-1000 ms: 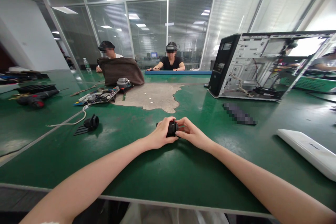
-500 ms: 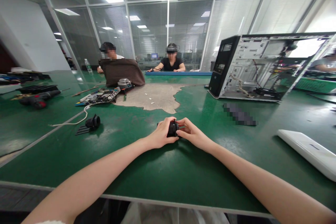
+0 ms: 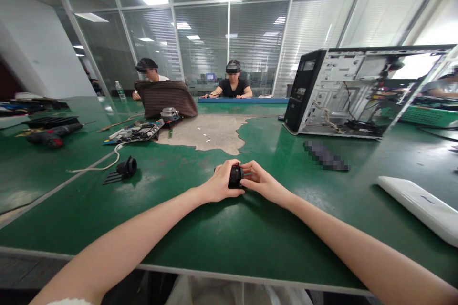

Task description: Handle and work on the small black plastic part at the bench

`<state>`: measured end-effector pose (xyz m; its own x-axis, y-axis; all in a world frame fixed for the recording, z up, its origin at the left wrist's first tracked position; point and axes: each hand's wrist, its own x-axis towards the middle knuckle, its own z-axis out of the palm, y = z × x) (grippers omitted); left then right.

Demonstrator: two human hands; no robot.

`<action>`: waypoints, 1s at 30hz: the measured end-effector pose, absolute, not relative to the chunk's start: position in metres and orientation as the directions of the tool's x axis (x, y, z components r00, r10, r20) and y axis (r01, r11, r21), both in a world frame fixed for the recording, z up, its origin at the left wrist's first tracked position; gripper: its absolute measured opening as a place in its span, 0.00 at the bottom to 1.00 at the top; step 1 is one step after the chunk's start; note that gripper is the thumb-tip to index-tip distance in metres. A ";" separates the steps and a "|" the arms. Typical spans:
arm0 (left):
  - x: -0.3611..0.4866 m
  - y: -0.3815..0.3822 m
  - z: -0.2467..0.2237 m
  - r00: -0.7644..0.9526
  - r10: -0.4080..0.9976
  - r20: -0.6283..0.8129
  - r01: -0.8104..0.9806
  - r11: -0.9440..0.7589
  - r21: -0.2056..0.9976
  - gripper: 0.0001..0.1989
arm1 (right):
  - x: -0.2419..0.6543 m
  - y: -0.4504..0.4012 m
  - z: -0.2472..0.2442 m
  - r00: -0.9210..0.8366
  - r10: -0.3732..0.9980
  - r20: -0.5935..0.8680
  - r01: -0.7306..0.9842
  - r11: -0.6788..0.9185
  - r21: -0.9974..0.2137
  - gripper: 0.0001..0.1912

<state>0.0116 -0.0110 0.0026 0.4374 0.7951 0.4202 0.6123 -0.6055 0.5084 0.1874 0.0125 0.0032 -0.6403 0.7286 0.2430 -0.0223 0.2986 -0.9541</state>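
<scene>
A small round black part (image 3: 234,177) is between my hands, just above the green table (image 3: 214,228). My left hand (image 3: 219,183) wraps round its left side, thumb below and fingers over the top. From the right, my right hand (image 3: 260,182) has its fingertips closed on the part's right end. Its far side is hidden by my left hand. Another black part with long prongs (image 3: 126,167) lies on the table to the left.
An open computer case (image 3: 311,90) stands at the right, with a dark pixelated object (image 3: 326,155) and a white panel (image 3: 422,205) nearer. Circuit boards (image 3: 138,132), a cable and a power drill (image 3: 53,134) lie left. Two people sit across the table.
The black part has turned or tilted slightly between my hands. My fingers have shifted only a little, and both arms stay in place.
</scene>
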 end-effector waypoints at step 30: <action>0.010 -0.012 0.003 0.452 0.782 0.429 0.603 -0.622 0.499 0.32 | 0.187 0.011 0.005 -0.611 0.754 0.241 0.024 0.322 -0.946 0.15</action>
<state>0.0100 -0.0124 0.0027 0.4517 0.7824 0.4287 0.6032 -0.6219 0.4994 0.1867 0.0113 0.0050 -0.6105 0.7543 0.2413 0.0237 0.3219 -0.9465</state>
